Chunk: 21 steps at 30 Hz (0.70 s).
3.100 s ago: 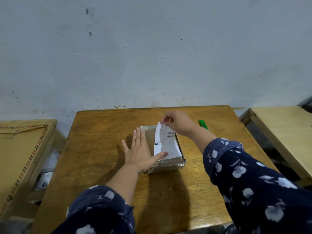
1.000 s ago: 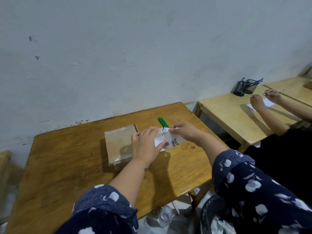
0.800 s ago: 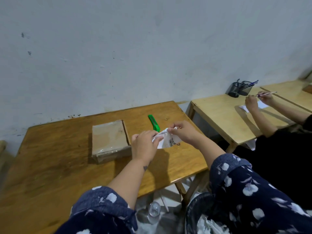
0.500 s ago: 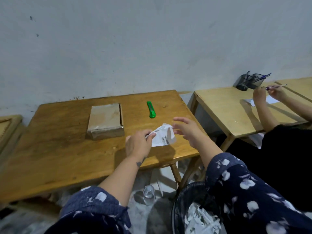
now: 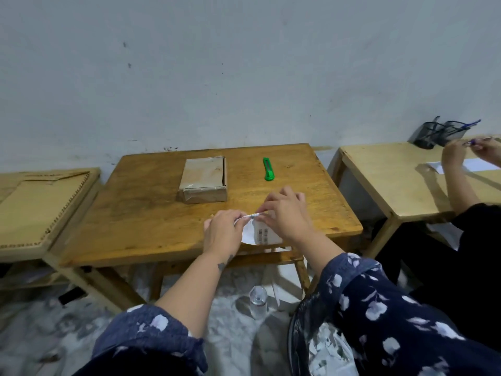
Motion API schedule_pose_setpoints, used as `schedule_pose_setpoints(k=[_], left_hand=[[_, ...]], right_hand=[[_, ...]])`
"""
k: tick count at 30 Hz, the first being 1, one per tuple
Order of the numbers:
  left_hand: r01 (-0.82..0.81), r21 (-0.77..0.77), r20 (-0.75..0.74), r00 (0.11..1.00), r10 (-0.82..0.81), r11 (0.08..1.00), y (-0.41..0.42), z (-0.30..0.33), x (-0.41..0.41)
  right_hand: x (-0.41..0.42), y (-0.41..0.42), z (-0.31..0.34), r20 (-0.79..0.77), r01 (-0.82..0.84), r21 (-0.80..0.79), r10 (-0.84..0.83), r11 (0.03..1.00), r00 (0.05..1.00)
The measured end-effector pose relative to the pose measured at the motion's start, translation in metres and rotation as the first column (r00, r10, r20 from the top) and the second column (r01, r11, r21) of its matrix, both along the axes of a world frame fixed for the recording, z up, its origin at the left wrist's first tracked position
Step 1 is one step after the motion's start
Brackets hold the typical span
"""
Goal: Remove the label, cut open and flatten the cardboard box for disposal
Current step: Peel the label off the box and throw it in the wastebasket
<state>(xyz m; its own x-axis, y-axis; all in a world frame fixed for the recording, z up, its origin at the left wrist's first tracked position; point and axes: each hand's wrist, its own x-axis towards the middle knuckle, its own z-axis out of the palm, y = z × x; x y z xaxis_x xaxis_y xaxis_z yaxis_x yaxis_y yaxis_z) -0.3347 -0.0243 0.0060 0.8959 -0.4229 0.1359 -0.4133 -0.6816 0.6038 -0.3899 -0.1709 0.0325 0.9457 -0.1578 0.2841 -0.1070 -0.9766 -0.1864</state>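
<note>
A small flat cardboard box (image 5: 204, 178), wrapped in clear tape, lies on the far middle of the wooden table (image 5: 151, 226). A green box cutter (image 5: 268, 169) lies to its right. The peeled white label (image 5: 259, 234), with barcodes on it, hangs over the table's near edge. My left hand (image 5: 222, 232) and my right hand (image 5: 284, 213) both pinch its top edge, well in front of the box.
A black bin (image 5: 320, 346) with paper scraps stands on the floor at lower right, and a clear bottle (image 5: 258, 298) stands under the table. A lighter table (image 5: 390, 175) at right has another person's hands (image 5: 455, 156) and pen holders (image 5: 439, 132). A cardboard-covered table (image 5: 38, 204) stands at left.
The label has come fully off the box. My view has pulled back from the table. My right hand, open half a second ago, has closed on the label again next to my left.
</note>
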Motion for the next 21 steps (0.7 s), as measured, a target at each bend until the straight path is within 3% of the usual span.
schedule_pose_setpoints(k=[3,10,16,19,21], left_hand=[[0.023,0.012,0.008,1.0,-0.023,1.0,0.013,-0.003,-0.017],[-0.008,0.097,-0.039,0.999,0.011,0.995,0.026,-0.019,-0.064],[-0.005,-0.052,-0.434,0.901,-0.018,0.999,0.003,-0.014,-0.084],[-0.309,-0.191,-0.615,0.777,0.132,0.932,0.017,-0.017,-0.082],[-0.396,-0.212,-0.627,0.756,0.187,0.893,0.032,-0.023,-0.083]], right_hand=[[-0.019,0.013,-0.002,-0.032,-0.063,-0.063,0.061,0.996,0.998],[-0.073,0.037,-0.019,-0.03,-0.074,0.018,0.075,0.997,0.997],[-0.105,0.03,-0.017,0.02,-0.028,0.112,0.026,0.993,0.999],[-0.12,0.011,-0.011,0.028,0.012,0.196,-0.018,0.981,0.999],[-0.132,-0.013,-0.006,-0.02,0.054,0.322,-0.051,0.945,0.999]])
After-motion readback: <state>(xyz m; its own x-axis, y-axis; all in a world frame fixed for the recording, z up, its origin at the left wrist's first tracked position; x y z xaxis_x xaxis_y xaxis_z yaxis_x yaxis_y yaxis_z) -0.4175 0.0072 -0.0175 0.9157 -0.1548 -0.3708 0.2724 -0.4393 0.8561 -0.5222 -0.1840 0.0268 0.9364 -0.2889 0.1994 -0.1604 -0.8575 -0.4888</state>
